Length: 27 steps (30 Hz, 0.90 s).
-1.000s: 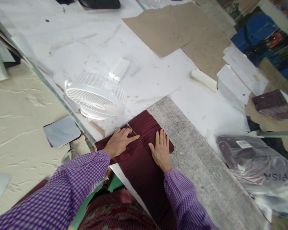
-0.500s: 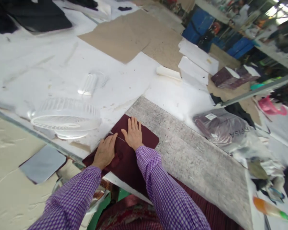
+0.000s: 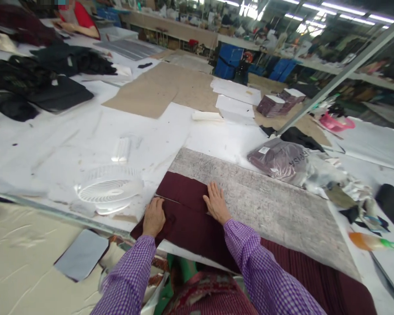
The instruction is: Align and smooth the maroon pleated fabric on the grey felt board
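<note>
Dark maroon cloth lies folded over the near left end of a grey mottled board, with a thin pale slit line across its upper part. At the cloth's left side, my left hand is closed on it with bent fingers; the fingertips are partly hidden. My right hand rests palm down at the cloth's right edge, fingers stretched out, some of them over the board. More maroon cloth in narrow layers runs along the board's near side, under my right forearm.
A white fan lies left of the cloth. Farther off are brown paper, black garments and a bagged garment. An orange bottle lies right, and a metal pole slants upward. A person in red is far left.
My right hand has slid right across the cloth to its edge and onto the board. My left hand's fingers are more bent. The head view has tilted up, showing more of the room.
</note>
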{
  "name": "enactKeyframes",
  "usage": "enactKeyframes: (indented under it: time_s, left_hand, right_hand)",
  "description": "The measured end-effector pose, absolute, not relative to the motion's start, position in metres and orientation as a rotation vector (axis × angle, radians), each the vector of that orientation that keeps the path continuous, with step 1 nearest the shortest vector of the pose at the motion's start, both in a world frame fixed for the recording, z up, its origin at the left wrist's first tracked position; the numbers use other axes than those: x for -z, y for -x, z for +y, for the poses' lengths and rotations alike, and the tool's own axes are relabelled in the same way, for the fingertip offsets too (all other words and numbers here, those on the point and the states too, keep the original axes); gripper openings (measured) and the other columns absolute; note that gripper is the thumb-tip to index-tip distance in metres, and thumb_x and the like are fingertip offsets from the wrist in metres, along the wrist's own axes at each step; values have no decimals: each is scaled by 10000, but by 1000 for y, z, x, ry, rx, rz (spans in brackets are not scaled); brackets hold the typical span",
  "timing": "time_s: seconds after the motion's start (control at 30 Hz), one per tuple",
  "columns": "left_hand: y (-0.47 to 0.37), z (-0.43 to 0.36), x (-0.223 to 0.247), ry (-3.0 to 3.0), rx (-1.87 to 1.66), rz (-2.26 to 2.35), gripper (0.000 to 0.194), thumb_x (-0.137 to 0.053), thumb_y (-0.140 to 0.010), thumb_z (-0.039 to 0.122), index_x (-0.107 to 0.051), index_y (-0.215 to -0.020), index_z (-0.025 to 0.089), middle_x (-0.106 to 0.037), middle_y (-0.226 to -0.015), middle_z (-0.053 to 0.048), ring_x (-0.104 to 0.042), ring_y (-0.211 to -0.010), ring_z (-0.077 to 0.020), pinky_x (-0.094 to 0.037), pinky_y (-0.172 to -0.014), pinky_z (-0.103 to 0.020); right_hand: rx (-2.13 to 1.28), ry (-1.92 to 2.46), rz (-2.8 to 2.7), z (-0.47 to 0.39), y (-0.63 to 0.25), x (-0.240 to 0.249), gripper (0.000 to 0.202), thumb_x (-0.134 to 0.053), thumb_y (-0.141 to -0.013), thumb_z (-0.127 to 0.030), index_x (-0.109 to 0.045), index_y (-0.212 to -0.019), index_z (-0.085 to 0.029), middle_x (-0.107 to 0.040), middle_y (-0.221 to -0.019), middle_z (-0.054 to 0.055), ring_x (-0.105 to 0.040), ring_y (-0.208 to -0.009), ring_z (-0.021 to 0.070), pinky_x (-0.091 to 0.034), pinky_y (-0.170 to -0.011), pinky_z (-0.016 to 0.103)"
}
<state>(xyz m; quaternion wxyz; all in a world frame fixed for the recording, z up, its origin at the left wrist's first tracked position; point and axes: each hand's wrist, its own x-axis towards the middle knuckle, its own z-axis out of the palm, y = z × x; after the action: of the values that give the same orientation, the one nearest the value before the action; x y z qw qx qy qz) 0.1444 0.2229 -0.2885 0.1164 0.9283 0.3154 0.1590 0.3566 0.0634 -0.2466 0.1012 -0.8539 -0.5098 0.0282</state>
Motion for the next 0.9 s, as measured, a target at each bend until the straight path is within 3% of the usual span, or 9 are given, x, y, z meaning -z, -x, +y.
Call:
enactKeyframes:
  time_s: [0.07,0.2,0.7,0.83,0.9]
  left_hand:
    - [-144,222,289,-2715,-475,926,260,-497,-827,95,-511,-1085,129,-543,-1094,-82,-527,-1020,-224,-460,-855,-409]
    - [-143,221,291,-2718,-497,915,238,-507,-842,119,-518,-1079,134,-546,-1098,-76,-528,-1035,-226,-470,-852,-415]
    - [-144,218,292,-2662,-546,903,236,-532,-868,227,-543,-1085,136,-564,-1107,-84,-548,-1032,-228,-478,-866,-443]
    - [-145,224,282,-2650,-533,855,193,-533,-875,253,-563,-1026,136,-592,-1016,-58,-590,-872,-177,-517,-765,-382]
    - [-142,227,273,-2633,-519,813,157,-533,-878,254,-578,-970,136,-603,-959,-39,-592,-790,-148,-523,-721,-350]
  right_hand:
    - [-84,2453,-1568,52,-325,242,541,-291,-973,-298,-217,-1449,-53,-149,-1532,169,-80,-1423,277,-123,-1131,549]
    - [-161,2247,-1789,32,-264,243,548,-440,-930,-350,-311,-1430,-166,-277,-1514,63,-181,-1410,204,-200,-1154,429]
    - [-146,2112,-1730,15,-271,254,489,-495,-914,-297,-404,-1374,-162,-402,-1452,84,-293,-1369,204,-269,-1125,438]
    - [-128,2052,-1682,8,-269,250,346,-525,-896,-280,-555,-1237,-230,-560,-1318,48,-412,-1290,207,-342,-1078,419]
    - [-110,2066,-1590,5,-268,249,355,-544,-879,-283,-560,-1225,-202,-555,-1308,95,-448,-1247,249,-363,-1051,459]
